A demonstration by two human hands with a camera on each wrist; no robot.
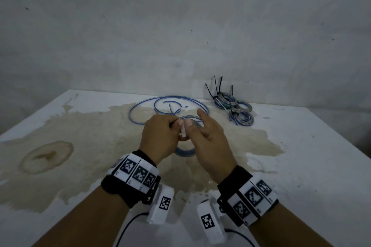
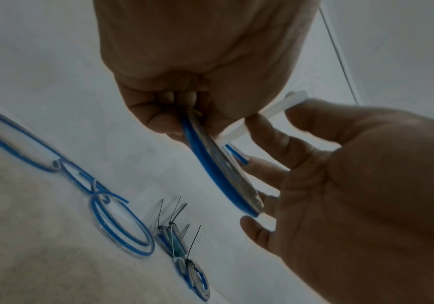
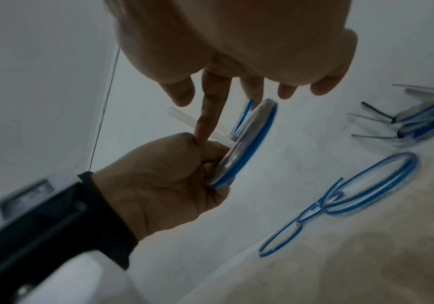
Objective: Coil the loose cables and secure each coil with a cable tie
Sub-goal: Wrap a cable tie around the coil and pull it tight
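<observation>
The left hand (image 1: 158,138) grips a blue and clear coil (image 2: 218,170) of cable above the table (image 1: 301,166), fingers curled round its rim. The right hand (image 1: 208,142) has its fingers spread loosely, thumb and index finger touching a white cable tie (image 2: 275,111) at the coil. A loose cable (image 1: 160,108) lies behind, with tied coils (image 1: 232,106) near the wall.

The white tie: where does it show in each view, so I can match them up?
Head: white tie at centre, between the two thumbs.
Left wrist: upper right, slanting past the left hand.
Right wrist: left of centre, behind a finger of the right hand.
Shared landmark: the tied coils with black ties.
</observation>
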